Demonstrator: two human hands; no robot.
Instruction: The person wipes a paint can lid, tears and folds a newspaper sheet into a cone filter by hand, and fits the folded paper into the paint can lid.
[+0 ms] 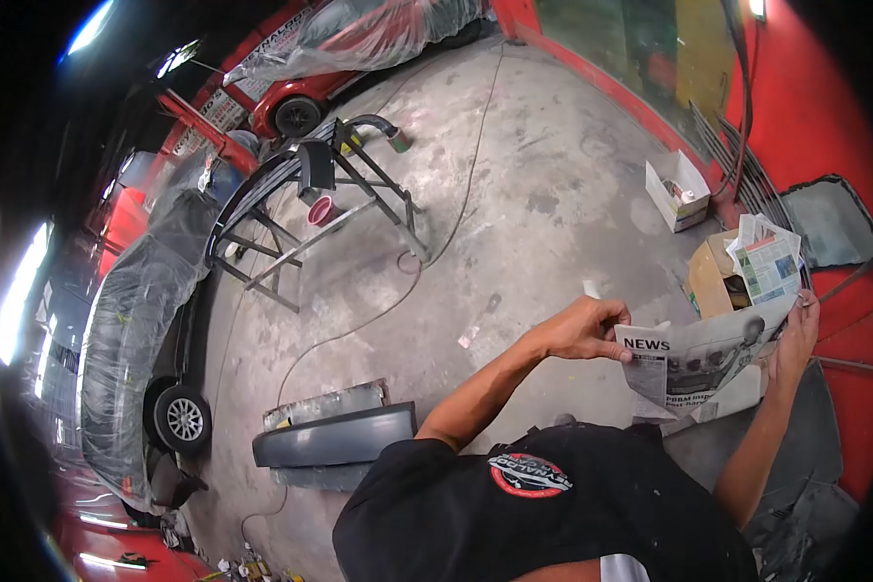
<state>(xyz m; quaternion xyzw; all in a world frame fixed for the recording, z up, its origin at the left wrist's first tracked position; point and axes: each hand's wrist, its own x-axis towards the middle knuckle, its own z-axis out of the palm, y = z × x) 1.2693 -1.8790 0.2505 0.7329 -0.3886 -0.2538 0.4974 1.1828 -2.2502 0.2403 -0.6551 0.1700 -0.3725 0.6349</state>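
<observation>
A folded newspaper (pixel 703 354) is stretched between my two hands, with the word NEWS and a grey photo on its upper side. My left hand (pixel 589 330) pinches its left edge between thumb and fingers. At the upper right corner, my right hand (pixel 796 335) grips the paper, its fingers partly behind the sheet. Just beyond it stands an open cardboard box (pixel 713 276), with more printed newspaper sheets (pixel 768 262) leaning out of its top.
A white box (pixel 677 194) sits by the red wall. Ahead, a metal stand (pixel 359 209) carries dark car parts. A grey panel (pixel 335 435) lies on the floor to the left, near a plastic-covered car (pixel 136 359). A hose (pixel 470 175) crosses the concrete.
</observation>
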